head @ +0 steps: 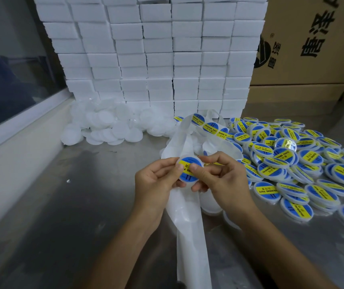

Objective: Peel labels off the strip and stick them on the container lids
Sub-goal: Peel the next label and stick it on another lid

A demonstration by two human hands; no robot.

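Both hands on one round white plastic lid (190, 171) with its blue-and-yellow label, left hand (156, 182) and right hand (219, 176) curled round it, thumbs pressing on top, three labels showing on the translucent backing strip (190, 226) beyond the fingertips.

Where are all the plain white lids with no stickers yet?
The plain white lids lie heaped at the back left of the metal table in the head view, against the foot of the stacked white boxes.

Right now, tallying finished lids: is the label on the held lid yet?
On: the blue-yellow label covers the lid under both thumbs.
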